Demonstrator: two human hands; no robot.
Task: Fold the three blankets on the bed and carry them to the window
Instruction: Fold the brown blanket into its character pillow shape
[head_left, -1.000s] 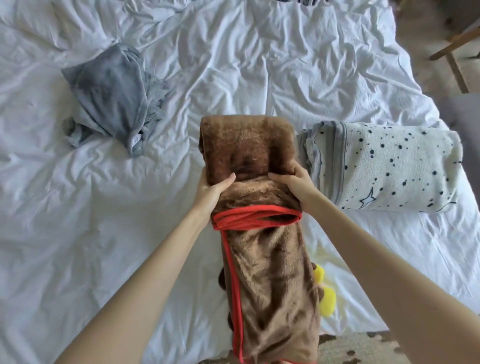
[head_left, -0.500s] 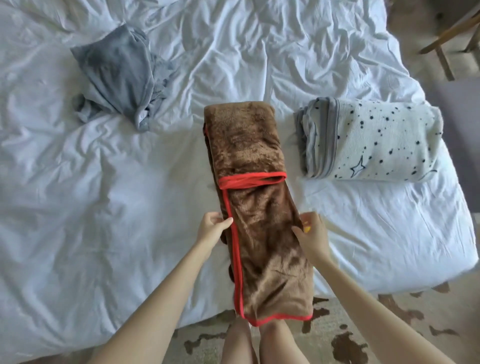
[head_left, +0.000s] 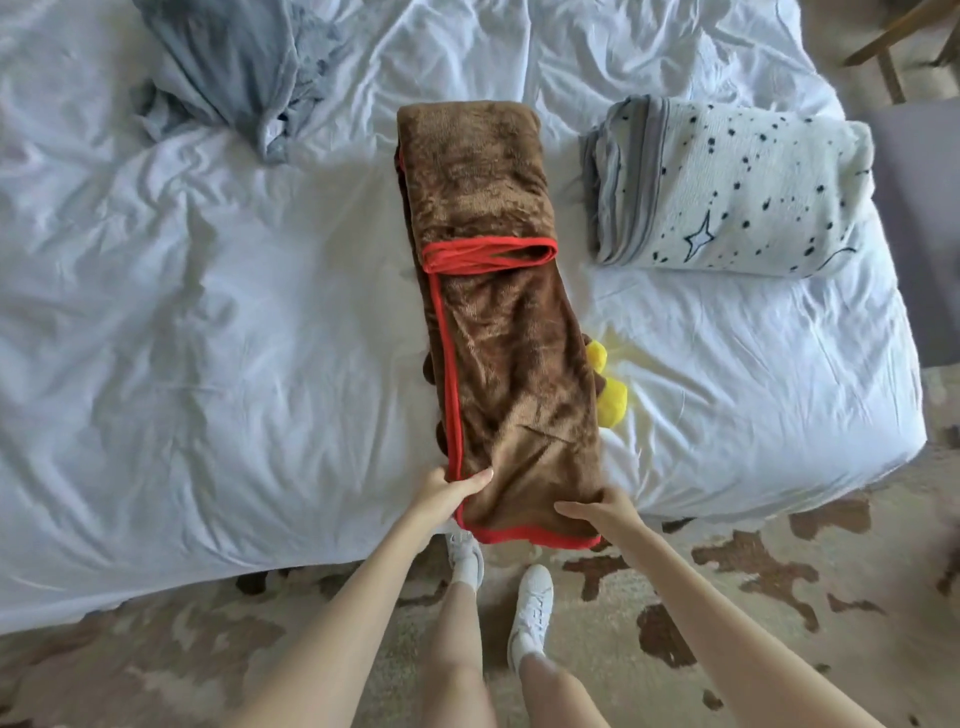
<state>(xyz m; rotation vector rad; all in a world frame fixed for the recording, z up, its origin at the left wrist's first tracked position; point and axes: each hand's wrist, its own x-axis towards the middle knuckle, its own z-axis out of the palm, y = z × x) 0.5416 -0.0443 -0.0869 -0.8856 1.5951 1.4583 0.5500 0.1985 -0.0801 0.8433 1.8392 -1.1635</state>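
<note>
Linen (head_left: 208, 364), white and rumpled, covers the bed (head_left: 156, 545) filling most of your view, with a brown-blotched rug (head_left: 727, 597) below its near edge. Three blankets lie on it: one brown blanket (head_left: 498, 312) with red trim, folded into a long strip down the middle, one starry blanket (head_left: 727, 192) folded to its right, and one grey blanket (head_left: 244, 67) crumpled at the far left. Your left hand (head_left: 441, 493) and right hand (head_left: 597, 512) each grip a near corner of the brown strip, two yellow plush lumps (head_left: 610, 397) poke out beside it, and your two white shoes (head_left: 530, 597) stand on the rug.
</note>
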